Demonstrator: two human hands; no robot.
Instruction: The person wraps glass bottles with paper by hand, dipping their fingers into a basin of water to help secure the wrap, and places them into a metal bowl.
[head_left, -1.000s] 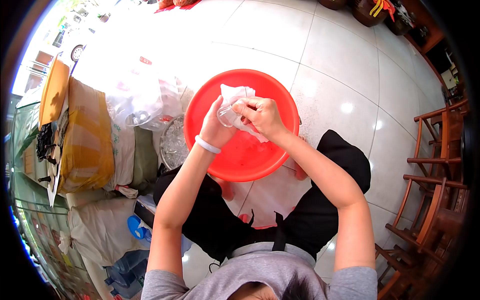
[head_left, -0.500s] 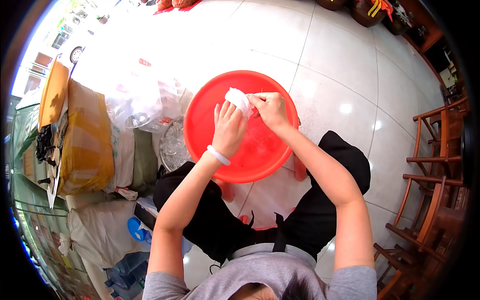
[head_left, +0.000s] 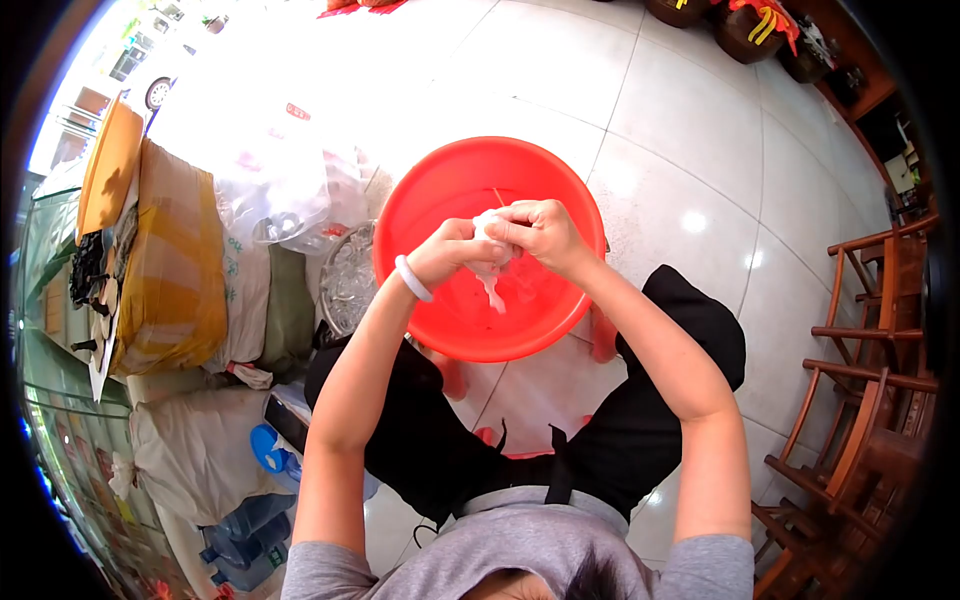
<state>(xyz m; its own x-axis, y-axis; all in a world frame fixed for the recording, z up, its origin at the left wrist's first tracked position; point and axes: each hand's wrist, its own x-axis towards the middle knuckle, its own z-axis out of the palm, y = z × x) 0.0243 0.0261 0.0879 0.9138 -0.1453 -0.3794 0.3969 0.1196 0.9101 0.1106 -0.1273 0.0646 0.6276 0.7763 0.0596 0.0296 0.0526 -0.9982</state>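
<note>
Over a red basin (head_left: 400, 310), both hands meet at a white, soft, limp piece (head_left: 494, 292) whose kind I cannot make out. My left hand (head_left: 448, 252) is closed around it from the left, a white bangle (head_left: 413, 279) on that wrist. The thumb and fingers of my right hand (head_left: 545, 236) pinch at its top. A thin stick (head_left: 498, 198) points up beside the right fingertips, and its lower end is hidden. A narrow, pinkish-white end hangs below the hands. Inside the basin, the bottom looks wet, with a few small dark specks.
A metal bowl (head_left: 350, 283) of clear, shiny contents stands left of the basin, near clear plastic bags (head_left: 275, 195). A taped cardboard box (head_left: 170, 265) and sacks (head_left: 185, 465) line the left. Wooden chairs (head_left: 850, 400) stand right; dark jars (head_left: 748, 35) sit at the far edge.
My left hand has turned from fingers stretched out over the white piece to a closed grip around it. The piece has moved lower and now dangles. The thin stick shows more plainly.
</note>
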